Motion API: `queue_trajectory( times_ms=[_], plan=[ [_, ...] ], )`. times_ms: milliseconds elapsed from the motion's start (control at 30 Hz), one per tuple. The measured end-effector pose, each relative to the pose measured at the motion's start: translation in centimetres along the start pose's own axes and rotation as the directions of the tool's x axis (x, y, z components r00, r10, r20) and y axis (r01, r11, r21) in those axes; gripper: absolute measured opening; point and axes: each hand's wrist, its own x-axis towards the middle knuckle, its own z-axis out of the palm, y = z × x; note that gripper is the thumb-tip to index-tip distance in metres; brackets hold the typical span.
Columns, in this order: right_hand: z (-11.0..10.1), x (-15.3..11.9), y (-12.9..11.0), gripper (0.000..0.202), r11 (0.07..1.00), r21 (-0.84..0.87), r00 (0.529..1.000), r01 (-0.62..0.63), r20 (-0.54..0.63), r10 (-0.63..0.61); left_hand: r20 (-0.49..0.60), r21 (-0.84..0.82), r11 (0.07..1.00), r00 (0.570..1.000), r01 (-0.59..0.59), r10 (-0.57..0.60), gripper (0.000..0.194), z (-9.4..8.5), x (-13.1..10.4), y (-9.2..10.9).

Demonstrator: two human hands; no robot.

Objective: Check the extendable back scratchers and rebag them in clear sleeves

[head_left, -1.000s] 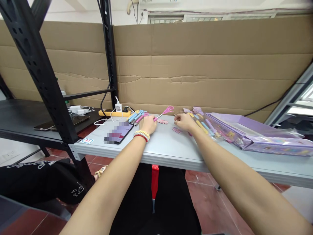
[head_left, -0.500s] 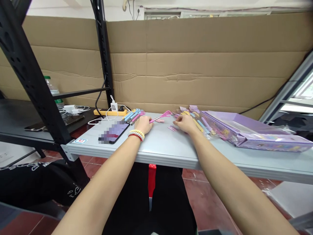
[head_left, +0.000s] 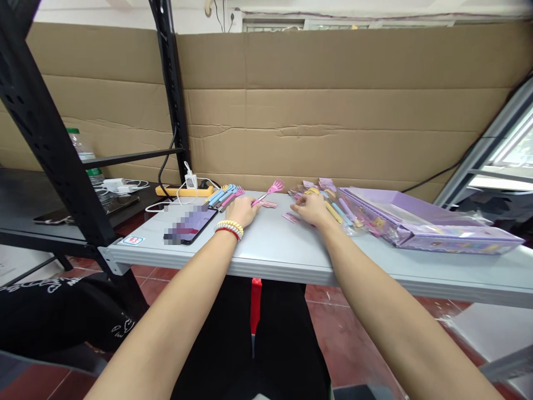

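Observation:
My left hand (head_left: 241,212) is closed around the pink handle of a small back scratcher (head_left: 275,187), whose claw-shaped head points up and to the right. Several similar back scratchers in blue, yellow and pink (head_left: 225,195) lie in a row just left of that hand. My right hand (head_left: 312,209) rests low over the table with its fingers slightly apart, and nothing shows in them. Beside and behind it lies a pile of back scratchers in clear bags (head_left: 339,208) with pink cards. Small pink cards (head_left: 290,218) lie between my hands.
A purple open box (head_left: 453,239) stands on the right of the grey table (head_left: 283,250). At the left lie a phone (head_left: 197,225) and a yellow power strip (head_left: 187,191) with a white charger. Cardboard (head_left: 312,111) walls the back; a black rack post (head_left: 54,122) rises at left.
The back scratcher in my left hand has tilted up, its head now higher and further left. My right hand's fingers have loosened from a pinch. The whole view has shifted slightly.

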Motion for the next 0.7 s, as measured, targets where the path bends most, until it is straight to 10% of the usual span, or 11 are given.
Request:
queue_trajectory(
  times_ms=[233, 433, 567, 700],
  plan=[
    [-5.1, 1.8, 2.5, 0.021, 0.99, -0.071, 0.977, -0.124, -0.186, 0.109, -0.102, -0.033, 0.999, 0.995, 0.01, -0.014, 0.034, -0.4, -0.1, 0.3],
    [-12.4, 2.5, 14.6, 0.004, 0.834, -0.287, 0.882, -0.471, -0.186, 0.434, -0.104, -0.006, 1.0, 0.994, 0.02, -0.021, 0.03, -0.1, 0.3, 0.5],
    [-12.6, 1.6, 21.9, 0.046, 0.788, -0.307, 0.843, -0.534, -0.114, 0.526, -0.102, -0.005, 1.0, 0.995, -0.005, 0.004, 0.031, 0.1, 0.4, 0.4],
    [-11.4, 0.4, 22.7, 0.051, 0.792, -0.255, 0.83, -0.555, -0.1, 0.549, -0.089, -0.005, 1.0, 0.996, -0.025, 0.024, 0.03, 0.1, 0.3, 0.3]
  ],
)
